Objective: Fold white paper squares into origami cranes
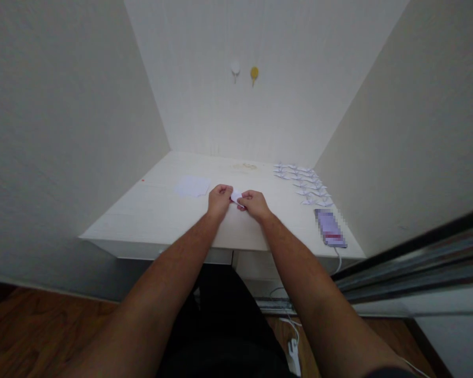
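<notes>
Both my hands meet over the middle of the white desk [150, 220]. My left hand [219, 200] and my right hand [253, 204] are closed, pinching a small folded piece of white paper [235, 197] between them. Only a corner of the paper shows between the fingers. A flat stack of white paper sheets [192, 186] lies on the desk just left of my left hand.
Several folded white paper figures [304, 184] are lined up along the right wall. A phone [330, 228] with a cable lies at the desk's right front corner. Two hooks [244, 72] hang on the back wall. Walls close in on both sides.
</notes>
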The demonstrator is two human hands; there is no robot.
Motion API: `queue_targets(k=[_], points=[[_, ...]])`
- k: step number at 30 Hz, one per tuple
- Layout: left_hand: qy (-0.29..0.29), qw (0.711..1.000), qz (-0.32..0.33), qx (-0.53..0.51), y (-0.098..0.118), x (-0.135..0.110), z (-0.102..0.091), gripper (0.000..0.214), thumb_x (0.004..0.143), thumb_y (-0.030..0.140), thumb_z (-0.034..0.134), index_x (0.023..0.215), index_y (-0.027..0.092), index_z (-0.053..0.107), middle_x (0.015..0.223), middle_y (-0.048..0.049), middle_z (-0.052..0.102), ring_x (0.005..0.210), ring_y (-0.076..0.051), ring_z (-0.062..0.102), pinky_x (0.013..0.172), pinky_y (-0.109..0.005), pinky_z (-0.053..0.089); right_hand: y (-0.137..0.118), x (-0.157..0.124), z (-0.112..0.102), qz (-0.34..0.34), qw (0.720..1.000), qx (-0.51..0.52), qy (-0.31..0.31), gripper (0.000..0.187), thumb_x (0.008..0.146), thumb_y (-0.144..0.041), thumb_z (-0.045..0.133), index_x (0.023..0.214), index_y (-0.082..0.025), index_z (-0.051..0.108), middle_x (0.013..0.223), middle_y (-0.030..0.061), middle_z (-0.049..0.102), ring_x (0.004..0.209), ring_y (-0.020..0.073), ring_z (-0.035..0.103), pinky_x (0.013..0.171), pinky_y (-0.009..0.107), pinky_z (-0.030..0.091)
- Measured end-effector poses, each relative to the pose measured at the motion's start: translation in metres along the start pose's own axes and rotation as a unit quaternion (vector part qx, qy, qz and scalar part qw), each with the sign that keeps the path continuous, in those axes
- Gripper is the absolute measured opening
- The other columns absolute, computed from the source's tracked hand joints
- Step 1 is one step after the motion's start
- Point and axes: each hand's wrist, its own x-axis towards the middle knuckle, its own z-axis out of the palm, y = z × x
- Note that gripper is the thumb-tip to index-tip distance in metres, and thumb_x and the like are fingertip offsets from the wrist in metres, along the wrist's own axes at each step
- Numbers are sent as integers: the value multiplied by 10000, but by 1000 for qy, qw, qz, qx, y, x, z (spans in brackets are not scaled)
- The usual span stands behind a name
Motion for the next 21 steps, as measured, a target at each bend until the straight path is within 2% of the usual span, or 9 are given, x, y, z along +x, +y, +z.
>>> queue_targets(k=[5, 9, 14, 21], points=[[-59, 998, -6, 13, 11, -38, -12, 320, 619, 423, 739, 723, 160, 588, 702, 0, 607, 605, -123, 577, 581, -264, 492, 4, -31, 0, -19, 1000, -3, 11, 156, 667, -162, 698, 722, -176, 553, 530, -34, 627, 467, 99, 581, 479, 202, 435], [-84, 995, 9, 59, 17, -59, -18, 250, 600, 328, 763, 611, 160, 578, 571, 11, 570, 519, -120, 547, 498, -232, 409, 7, -50, -1, -36, 999, -15, -2, 148, 658, -172, 705, 705, -173, 564, 518, -36, 618, 465, 95, 572, 482, 200, 429], [-68, 994, 35, 82, 19, -60, -15, 255, 632, 297, 730, 537, 178, 525, 498, 48, 485, 486, -92, 460, 485, -216, 336, 9, -56, -3, -57, 997, -42, -13, 177, 646, -181, 728, 644, -179, 551, 492, -38, 605, 461, 92, 551, 457, 194, 393], [-74, 994, 32, 69, 11, -53, -16, 269, 624, 318, 749, 541, 180, 535, 512, 42, 502, 510, -98, 464, 517, -232, 345, 8, -45, -5, -50, 996, -56, -39, 173, 715, -210, 711, 613, -160, 581, 505, -15, 618, 446, 85, 550, 460, 196, 435]])
